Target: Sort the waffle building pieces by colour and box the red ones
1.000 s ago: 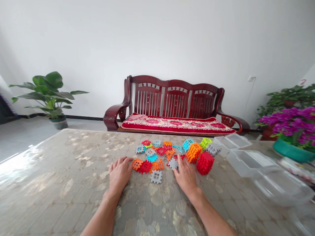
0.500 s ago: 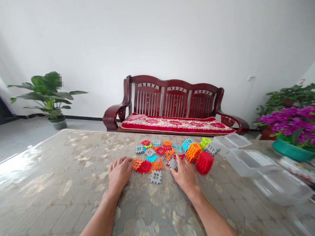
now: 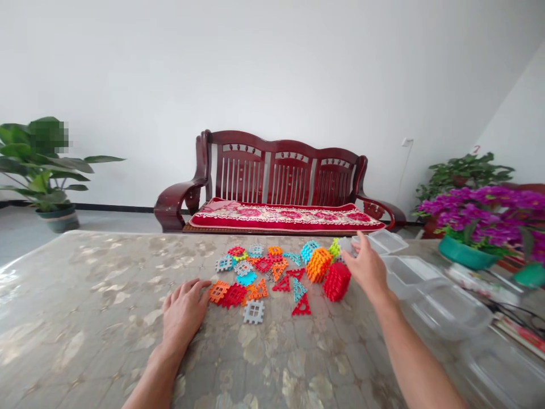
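My left hand (image 3: 186, 309) lies on the table with fingers spread, its index fingertip beside an orange square piece (image 3: 218, 291). My right hand (image 3: 366, 264) is raised at the right, pinching a grey piece (image 3: 347, 245) above the stacks. Near it stand a red stack (image 3: 336, 282), an orange stack (image 3: 319, 265) and a blue stack (image 3: 309, 250). Flat pieces are scattered between my hands, among them a grey square piece (image 3: 254, 312), a red square piece (image 3: 234, 296), a blue triangle (image 3: 299, 289) and a red triangle (image 3: 301, 306).
Clear plastic containers (image 3: 413, 272) stand at the right of the patterned table (image 3: 128, 352). Behind them is a teal pot (image 3: 468, 253) with purple flowers. A wooden bench (image 3: 289, 170) stands beyond the table, and a potted plant (image 3: 57, 218) is at far left.
My right hand has moved right and away, from the loose pieces to the stacks, with the grey piece. Red and blue triangles it covered now show. The view has turned right.
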Tool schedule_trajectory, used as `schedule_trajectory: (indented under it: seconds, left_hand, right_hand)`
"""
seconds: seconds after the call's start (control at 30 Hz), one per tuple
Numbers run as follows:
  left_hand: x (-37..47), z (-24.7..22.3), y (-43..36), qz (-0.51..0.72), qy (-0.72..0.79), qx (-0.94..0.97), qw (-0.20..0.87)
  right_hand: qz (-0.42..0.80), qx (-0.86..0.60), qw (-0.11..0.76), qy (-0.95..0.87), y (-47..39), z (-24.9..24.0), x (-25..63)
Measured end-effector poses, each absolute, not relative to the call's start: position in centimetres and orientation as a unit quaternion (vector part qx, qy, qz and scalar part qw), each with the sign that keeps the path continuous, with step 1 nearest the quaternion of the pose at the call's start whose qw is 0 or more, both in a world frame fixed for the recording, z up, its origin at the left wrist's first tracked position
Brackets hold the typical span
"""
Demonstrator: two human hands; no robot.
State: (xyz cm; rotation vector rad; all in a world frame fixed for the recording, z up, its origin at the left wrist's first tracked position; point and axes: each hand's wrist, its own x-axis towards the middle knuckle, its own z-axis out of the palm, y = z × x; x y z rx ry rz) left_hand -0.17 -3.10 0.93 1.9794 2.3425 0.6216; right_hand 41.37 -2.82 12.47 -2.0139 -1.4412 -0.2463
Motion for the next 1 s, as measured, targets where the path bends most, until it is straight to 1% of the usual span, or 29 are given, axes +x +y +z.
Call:
schedule_trajectory:
  seconds: [0.13,0.23,0.33,0.43,0.5,0.57,0.63,0.67,0.83,0.9,1.0]
  left_hand:
    - [-0.2,0.8,-3.1,0.204,0.746,0.634,0.004]
    - [-0.1,0.8,-3.1,0.204,0.749,0.631,0.005]
    - [-0.1,0.9,-3.1,0.2,0.75,0.63,0.005]
    - [0.0,1.1,-3.2,0.2,0.75,0.63,0.007]
    - [0.1,1.3,-3.2,0.2,0.752,0.628,0.011]
    - [0.2,1.4,-3.3,0.201,0.755,0.624,0.012]
    - [0.3,1.5,-3.3,0.203,0.756,0.622,0.011]
    - [0.3,1.5,-3.4,0.203,0.756,0.622,0.011]
    - [0.3,1.6,-3.4,0.204,0.758,0.619,0.009]
    - [0.3,1.4,-3.4,0.207,0.756,0.621,0.009]
    - [0.1,1.2,-3.2,0.211,0.752,0.624,0.011]
  right_hand:
    - [-0.108,-0.808,0.253,-0.521,-1.8,13.2,44.3]
    - [-0.1,-0.818,0.225,-0.519,-1.2,12.6,45.0]
    - [-0.092,-0.822,0.214,-0.519,-1.1,12.1,45.1]
    - [-0.123,-0.805,0.238,-0.53,-1.5,12.3,44.5]
    - [-0.156,-0.774,0.273,-0.55,-2.0,12.5,43.4]
    - [-0.16,-0.733,0.316,-0.58,-2.6,12.3,41.5]
    - [-0.118,-0.691,0.345,-0.624,-3.1,11.5,39.1]
    - [-0.087,-0.671,0.345,-0.651,-3.2,10.9,37.7]
    - [0.053,-0.614,0.27,-0.739,-3.7,6.5,31.2]
    - [0.084,-0.605,0.246,-0.752,-4.1,5.2,29.1]
    - [0.105,-0.581,0.232,-0.773,-5.1,4.2,26.4]
